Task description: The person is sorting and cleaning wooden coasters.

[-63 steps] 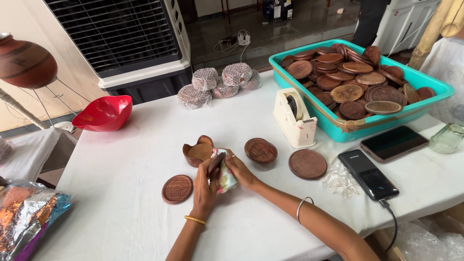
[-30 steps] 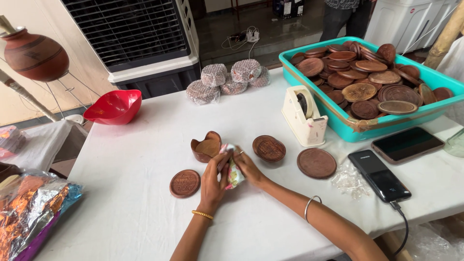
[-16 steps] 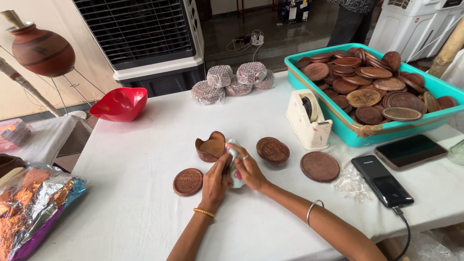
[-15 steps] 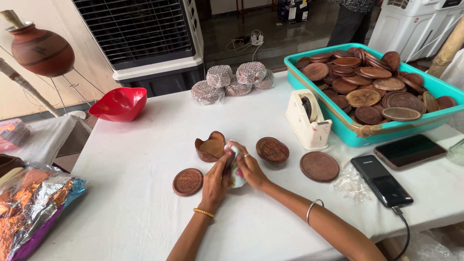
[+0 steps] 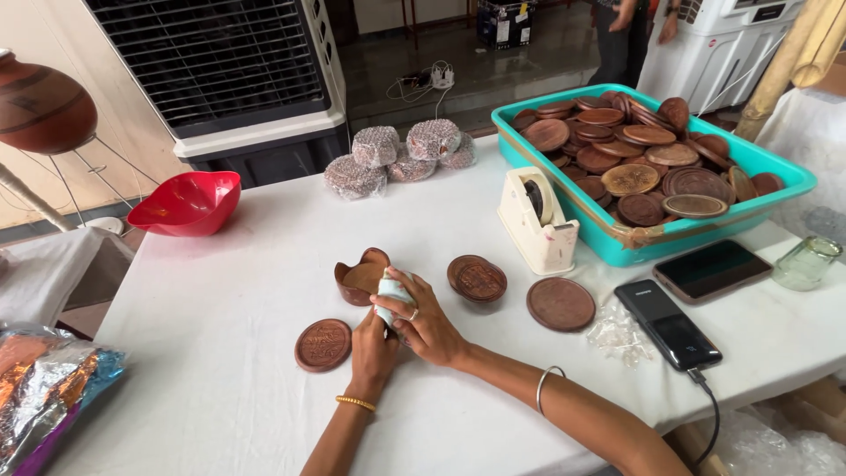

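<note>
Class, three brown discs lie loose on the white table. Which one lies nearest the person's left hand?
The carved disc just left of the left hand; the other two lie beyond the right hand.

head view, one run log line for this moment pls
both hands hold wrapped bundle | brown discs beside on white table | teal tray far right

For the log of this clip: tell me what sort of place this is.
Probably a small craft packing station: a white table, a teal plastic tub heaped with round brown wooden discs, bubble-wrapped bundles, and a cream tape dispenser.
</note>
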